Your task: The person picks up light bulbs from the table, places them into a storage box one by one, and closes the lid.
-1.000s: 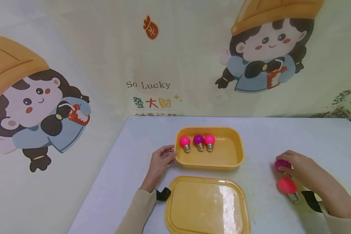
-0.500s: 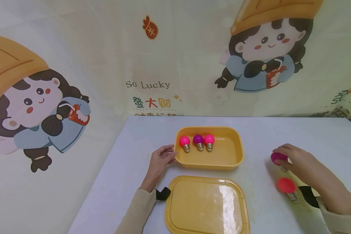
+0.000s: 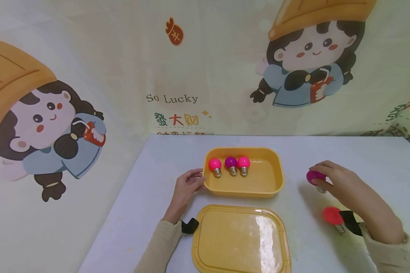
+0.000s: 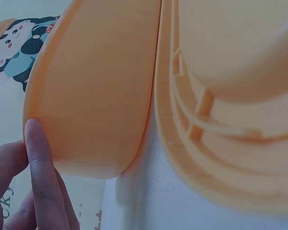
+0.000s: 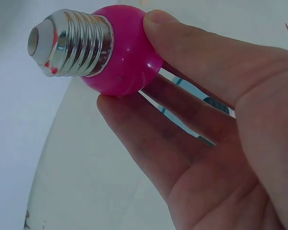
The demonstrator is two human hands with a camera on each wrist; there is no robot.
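My right hand (image 3: 339, 185) holds a purple light bulb (image 3: 316, 177) by its round globe, above the table at the right. The right wrist view shows the thumb and fingertips on the bulb's globe (image 5: 125, 48), its silver screw base pointing left. My left hand (image 3: 188, 186) touches the left end of a yellow plastic box (image 3: 259, 190). In the left wrist view its fingers (image 4: 38, 143) lie against the box's outer wall near the rim. Inside the box lie a pink bulb (image 3: 215, 164), a purple bulb (image 3: 231, 163) and another pink bulb (image 3: 243, 162).
A yellow lid (image 3: 239, 237) lies flat in front of the box. One red-pink bulb (image 3: 332, 215) lies on the white table (image 3: 304, 151) beneath the right forearm, partly covered by a black wrist strap (image 3: 351, 223). A patterned cloth (image 3: 225, 76) hangs behind.
My right hand has lifted the purple bulb and carried it left and away from the red-pink bulb, toward the box. My left hand stays at the box's left end.
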